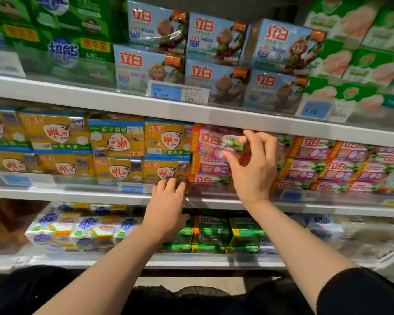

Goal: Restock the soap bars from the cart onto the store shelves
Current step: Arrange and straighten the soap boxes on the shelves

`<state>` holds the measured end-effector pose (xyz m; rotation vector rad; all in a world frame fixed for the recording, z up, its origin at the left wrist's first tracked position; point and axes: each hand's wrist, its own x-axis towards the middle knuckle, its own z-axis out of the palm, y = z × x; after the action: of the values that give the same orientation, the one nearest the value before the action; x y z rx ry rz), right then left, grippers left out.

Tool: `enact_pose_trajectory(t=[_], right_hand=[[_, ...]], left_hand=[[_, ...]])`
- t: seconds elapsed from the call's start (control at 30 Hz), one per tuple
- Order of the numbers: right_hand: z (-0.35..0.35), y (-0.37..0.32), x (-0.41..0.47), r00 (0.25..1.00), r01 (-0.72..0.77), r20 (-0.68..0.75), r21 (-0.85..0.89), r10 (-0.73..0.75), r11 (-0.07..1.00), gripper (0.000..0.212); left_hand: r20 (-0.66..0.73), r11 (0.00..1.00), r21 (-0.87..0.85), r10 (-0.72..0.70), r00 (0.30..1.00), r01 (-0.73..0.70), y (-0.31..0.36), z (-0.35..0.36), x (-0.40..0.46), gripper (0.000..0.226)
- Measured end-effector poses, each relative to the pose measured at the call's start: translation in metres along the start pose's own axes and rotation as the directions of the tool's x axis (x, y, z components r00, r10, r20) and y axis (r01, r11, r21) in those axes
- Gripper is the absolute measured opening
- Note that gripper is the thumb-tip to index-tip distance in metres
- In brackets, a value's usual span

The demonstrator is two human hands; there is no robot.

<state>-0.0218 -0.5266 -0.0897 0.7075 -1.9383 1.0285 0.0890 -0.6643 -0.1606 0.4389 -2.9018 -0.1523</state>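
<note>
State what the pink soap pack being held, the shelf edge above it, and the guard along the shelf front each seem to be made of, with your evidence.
Pink soap pack: glossy plastic film, judging by the glare and crinkles.
Shelf edge: probably painted metal; smooth, pale, even sheen.
Front guard: clear plastic, likely acrylic; packs show through it.

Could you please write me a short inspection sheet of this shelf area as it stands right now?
Surface: middle shelf, stocked along its width.
Job's things: pink soap pack atop the pink stack; yellow soap packs beside it.
Clutter: nothing seen.
Grippers: right hand grips the pink soap pack; left hand open at the shelf edge.
Cables: nothing seen.
Surroundings: blue monkey-print packs above, green packs below; cart not in view.
</note>
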Motion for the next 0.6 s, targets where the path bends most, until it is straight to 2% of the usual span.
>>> enact_pose_trajectory(t=[0.1, 0.2, 0.27, 0.37, 0.53, 0.6], right_hand=[[0.009, -0.01, -0.006, 0.986, -0.167, -0.003, 0.098, 0.168, 0.981, 0.054], [0.014, -0.008, -0.005, 0.97, -0.244, 0.027, 0.148, 0.243, 0.958, 0.047], [0.013, -0.006, -0.002, 0.965, -0.262, 0.046, 0.092, 0.258, 0.961, 0.043], [0.013, -0.01, -0.002, 0.974, -0.228, -0.006, -0.05, 0.228, 0.972, 0.041], [0.02, -0.014, 0.003, 0.916, -0.388, 0.055, -0.131, 0.397, 0.912, 0.02], [0.022, -0.012, 0.004, 0.907, -0.395, 0.09, -0.152, 0.411, 0.906, 0.016]], left_hand=[[0.027, 1.0, -0.028, 0.005, 1.0, -0.004, -0.001, 0.001, -0.001, 0.079], [0.027, 0.999, -0.03, 0.018, 0.999, -0.017, -0.002, 0.002, -0.003, 0.081], [0.025, 0.999, -0.037, 0.019, 1.0, -0.018, -0.001, 0.003, -0.003, 0.081], [0.034, 1.0, -0.024, 0.013, 0.999, -0.012, 0.0, 0.004, -0.003, 0.083], [0.051, 1.0, 0.002, 0.002, 0.999, -0.002, 0.002, 0.003, -0.002, 0.086], [0.058, 1.0, 0.005, -0.005, 0.998, 0.005, 0.002, 0.004, -0.002, 0.087]])
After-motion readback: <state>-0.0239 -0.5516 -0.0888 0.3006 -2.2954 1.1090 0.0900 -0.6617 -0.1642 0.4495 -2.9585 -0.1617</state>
